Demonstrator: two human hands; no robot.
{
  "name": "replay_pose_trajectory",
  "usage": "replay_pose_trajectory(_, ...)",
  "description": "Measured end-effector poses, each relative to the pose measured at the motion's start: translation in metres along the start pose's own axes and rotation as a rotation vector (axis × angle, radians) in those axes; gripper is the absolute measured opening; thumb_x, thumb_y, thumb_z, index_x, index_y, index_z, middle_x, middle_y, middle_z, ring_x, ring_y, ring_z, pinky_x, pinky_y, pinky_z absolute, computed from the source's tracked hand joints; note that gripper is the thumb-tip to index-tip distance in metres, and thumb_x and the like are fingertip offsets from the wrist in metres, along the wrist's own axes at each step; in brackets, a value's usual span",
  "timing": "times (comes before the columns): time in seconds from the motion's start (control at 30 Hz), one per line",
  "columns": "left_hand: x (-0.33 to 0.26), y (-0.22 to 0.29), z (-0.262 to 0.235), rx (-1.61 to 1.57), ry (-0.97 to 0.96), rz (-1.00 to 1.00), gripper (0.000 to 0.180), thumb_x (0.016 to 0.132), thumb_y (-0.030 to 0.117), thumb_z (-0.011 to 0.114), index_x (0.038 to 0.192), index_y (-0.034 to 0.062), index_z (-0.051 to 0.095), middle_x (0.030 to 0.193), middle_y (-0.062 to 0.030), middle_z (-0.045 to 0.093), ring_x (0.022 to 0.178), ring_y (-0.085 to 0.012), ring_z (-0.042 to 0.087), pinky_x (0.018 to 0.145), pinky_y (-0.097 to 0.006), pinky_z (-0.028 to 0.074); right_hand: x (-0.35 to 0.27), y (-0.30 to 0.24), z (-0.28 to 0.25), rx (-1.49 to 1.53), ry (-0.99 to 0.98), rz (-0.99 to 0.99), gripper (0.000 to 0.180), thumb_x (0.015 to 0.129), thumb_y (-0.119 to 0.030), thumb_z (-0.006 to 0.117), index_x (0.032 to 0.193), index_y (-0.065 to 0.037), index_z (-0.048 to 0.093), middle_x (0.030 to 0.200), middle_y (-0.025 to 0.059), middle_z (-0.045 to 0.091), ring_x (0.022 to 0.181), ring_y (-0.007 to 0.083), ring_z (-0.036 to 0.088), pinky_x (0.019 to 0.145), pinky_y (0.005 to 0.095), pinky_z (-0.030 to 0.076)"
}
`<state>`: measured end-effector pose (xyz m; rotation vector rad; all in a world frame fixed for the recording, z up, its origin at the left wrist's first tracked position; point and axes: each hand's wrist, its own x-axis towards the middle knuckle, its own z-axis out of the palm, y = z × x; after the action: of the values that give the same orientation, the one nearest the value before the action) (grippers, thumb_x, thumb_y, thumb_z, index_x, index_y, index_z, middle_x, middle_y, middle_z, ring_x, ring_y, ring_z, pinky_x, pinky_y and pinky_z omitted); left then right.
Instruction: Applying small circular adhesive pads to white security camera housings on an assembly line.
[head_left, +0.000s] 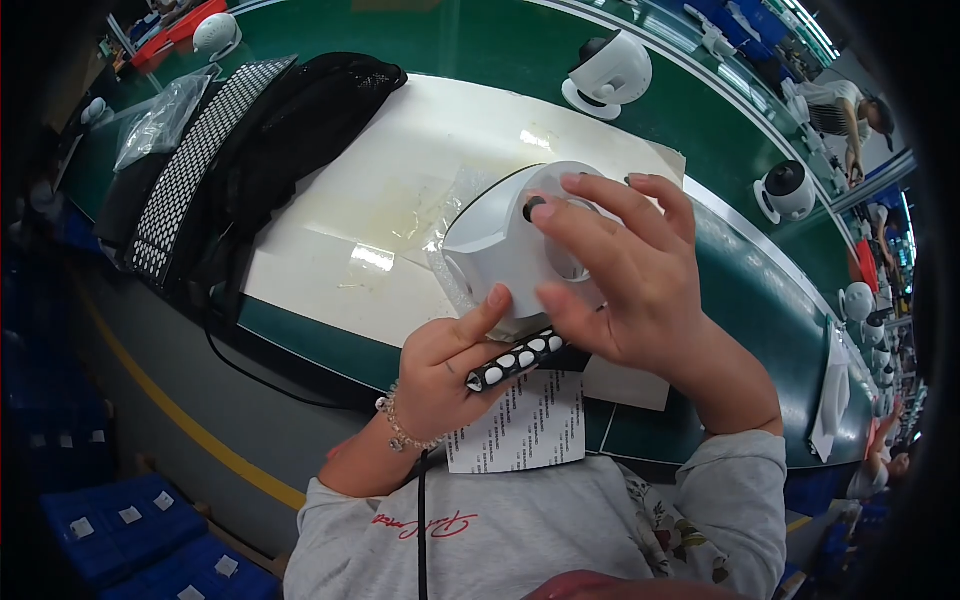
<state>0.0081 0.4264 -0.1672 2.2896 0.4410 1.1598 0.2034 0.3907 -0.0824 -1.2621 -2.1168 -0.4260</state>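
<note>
A white security camera (488,243) stands before me, its round base (567,262) turned toward my right hand. My left hand (445,365) is closed on a narrow black strip with white ovals (515,360), its thumb against the camera's lower side. Above the base my right hand (640,275) curls, fingers partly spread. A small round black pad (534,208) sits at its index fingertip; whether it touches the base I cannot tell. Beneath my hands, a printed white backing sheet (520,430) hangs at the table edge.
Bubble wrap (455,210) lies under the camera on a white board (340,220). To the left are a perforated black-and-white sheet (205,165), black cloth (320,120) and a clear plastic bag (165,120). Other white cameras (610,75) stand on the green table (470,45).
</note>
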Motion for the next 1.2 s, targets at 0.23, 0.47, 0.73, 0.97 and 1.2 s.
replay_pose_trajectory(0.23,-0.001,-0.003,0.008,0.003,0.096,0.007,0.021,0.054,0.008,0.073,0.072,0.0046,0.063,0.119,-0.0121,0.052,0.056,-0.0166,0.054,0.053,-0.024,0.044,-0.036,0.004,0.0,0.592,0.044,0.355,0.024,0.074,-0.025,0.065,0.092,-0.01,0.06,0.136,0.0169,0.026,0.126,0.0363,0.022,0.101,0.0438,0.02)
replay_pose_trajectory(0.47,-0.001,-0.004,0.01,-0.01,0.102,0.001,0.02,0.054,0.009,0.074,0.07,0.0047,0.063,0.118,-0.0114,0.052,0.054,-0.0152,0.052,0.051,-0.024,0.042,-0.043,-0.002,0.01,0.759,0.032,0.454,0.005,0.078,-0.012,0.061,0.079,-0.008,0.061,0.136,0.0143,0.028,0.13,0.0339,0.013,0.099,0.0408,0.025)
replay_pose_trajectory(0.73,-0.003,-0.001,0.01,0.004,0.118,-0.013,0.021,0.054,0.011,0.077,0.069,0.0041,0.063,0.116,-0.0112,0.054,0.055,-0.0151,0.053,0.051,-0.024,0.042,-0.057,-0.007,0.013,0.111,0.087,0.208,0.02,0.08,-0.032,0.056,0.088,-0.016,0.064,0.125,0.0063,0.047,0.123,0.0278,0.032,0.099,0.0399,0.016)
replay_pose_trajectory(0.97,-0.004,-0.007,0.01,-0.034,0.105,-0.011,0.024,0.052,0.01,0.077,0.07,0.0033,0.063,0.117,-0.0133,0.053,0.056,-0.0158,0.055,0.052,-0.025,0.043,-0.056,-0.022,0.0,-0.107,0.06,0.106,0.031,0.078,-0.039,0.057,0.095,-0.015,0.065,0.122,0.0103,0.046,0.119,0.0329,0.034,0.094,0.0419,0.024)
replay_pose_trajectory(1.2,-0.004,-0.003,0.013,-0.041,0.127,-0.016,0.023,0.051,0.008,0.077,0.069,0.0027,0.063,0.118,-0.0148,0.051,0.058,-0.0169,0.057,0.053,-0.025,0.044,-0.057,-0.015,0.009,0.215,0.166,-0.164,0.02,0.063,-0.016,0.069,0.082,-0.012,0.064,0.114,0.0049,0.052,0.112,0.034,0.04,0.079,0.0416,0.035)
